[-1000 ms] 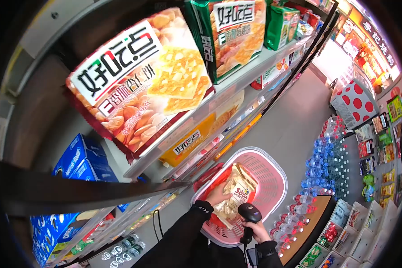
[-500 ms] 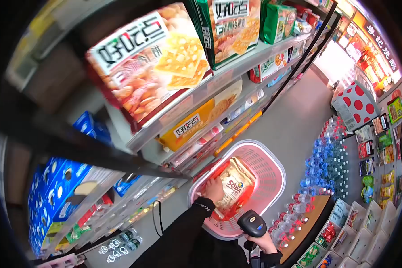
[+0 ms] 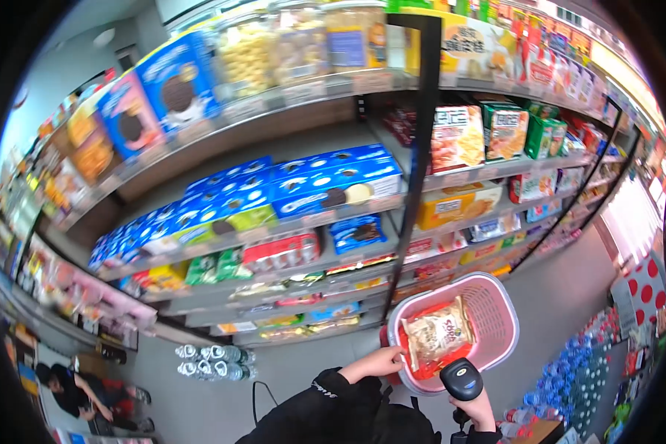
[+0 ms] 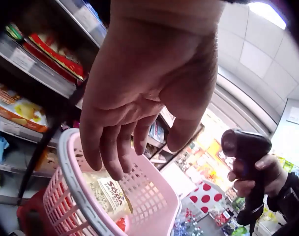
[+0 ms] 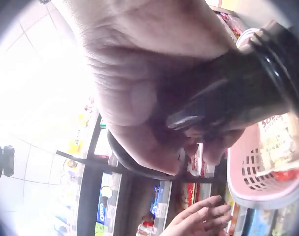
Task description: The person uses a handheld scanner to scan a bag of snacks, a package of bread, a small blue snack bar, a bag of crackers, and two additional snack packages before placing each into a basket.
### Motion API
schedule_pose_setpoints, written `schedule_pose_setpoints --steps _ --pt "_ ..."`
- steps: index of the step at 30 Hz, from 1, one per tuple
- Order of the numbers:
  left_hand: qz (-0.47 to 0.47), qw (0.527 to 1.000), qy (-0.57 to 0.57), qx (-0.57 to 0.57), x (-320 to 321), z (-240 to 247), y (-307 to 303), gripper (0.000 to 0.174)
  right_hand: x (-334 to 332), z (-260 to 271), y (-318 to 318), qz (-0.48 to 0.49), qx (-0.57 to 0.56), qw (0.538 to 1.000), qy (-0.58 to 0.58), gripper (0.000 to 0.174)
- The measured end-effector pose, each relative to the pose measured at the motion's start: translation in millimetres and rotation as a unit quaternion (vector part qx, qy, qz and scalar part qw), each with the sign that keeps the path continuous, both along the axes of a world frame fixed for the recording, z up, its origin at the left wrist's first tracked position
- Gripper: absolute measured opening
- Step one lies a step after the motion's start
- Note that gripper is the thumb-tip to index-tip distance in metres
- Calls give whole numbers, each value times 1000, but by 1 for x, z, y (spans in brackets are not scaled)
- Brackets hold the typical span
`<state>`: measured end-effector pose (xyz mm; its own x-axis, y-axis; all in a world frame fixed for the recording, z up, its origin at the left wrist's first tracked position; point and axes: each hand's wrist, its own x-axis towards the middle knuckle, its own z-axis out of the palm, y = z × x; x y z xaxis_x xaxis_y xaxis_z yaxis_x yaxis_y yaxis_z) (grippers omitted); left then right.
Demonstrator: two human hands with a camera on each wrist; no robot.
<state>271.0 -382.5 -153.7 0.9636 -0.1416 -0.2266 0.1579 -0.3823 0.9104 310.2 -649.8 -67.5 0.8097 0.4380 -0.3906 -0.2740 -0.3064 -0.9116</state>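
Scanner (image 3: 461,379) sits low in the head view at five o'clock, black head up, with the right hand (image 3: 479,408) wrapped round its handle. Just above it is the pink basket (image 3: 490,300), and inside lies a snack packet (image 3: 436,333) on something red (image 3: 425,368). The left hand (image 3: 377,362) is at the basket's nine o'clock rim, fingers straight and holding nothing. Whether it touches the rim or sits just off it is hard to call. Shelves (image 3: 303,222) of blue biscuit boxes (image 3: 333,177) fill twelve o'clock, lettering too small to read.

Left wrist view: the fingers (image 4: 107,152) hang relaxed over the basket rim, empty. The packet at six o'clock reads "SODA". The scanner is over at three o'clock, gripped.

Right wrist view: the fist is clenched round the scanner handle, the basket is at four o'clock, and the left hand lies open at six.

My call: keep that handle firm and tip the scanner's window down at the packet. The free hand could flatten the packet to turn its barcode up, since no barcode shows at present.
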Motion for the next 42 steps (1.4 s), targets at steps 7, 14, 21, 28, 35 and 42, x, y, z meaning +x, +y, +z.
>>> schedule_pose_setpoints --steps 7,14,21,28,35,42 --pt "151 988 29 -26 -108 18 25 40 -23 15 36 151 52 987 -35 48" --pt "267 962 41 -32 -186 22 52 39 -35 7 78 282 68 956 -50 49" --pt "357 931 40 -70 -223 -1 118 39 -52 17 142 387 21 917 -97 43" --pt "427 896 -22 -117 -221 -5 216 30 -55 -6 248 418 42 904 -84 36" --pt "502 860 -69 -59 -219 -18 324 28 -57 -29 373 419 44 885 -199 40" --pt "438 883 38 165 -185 -3 380 29 -47 -60 452 380 16 871 -311 48"
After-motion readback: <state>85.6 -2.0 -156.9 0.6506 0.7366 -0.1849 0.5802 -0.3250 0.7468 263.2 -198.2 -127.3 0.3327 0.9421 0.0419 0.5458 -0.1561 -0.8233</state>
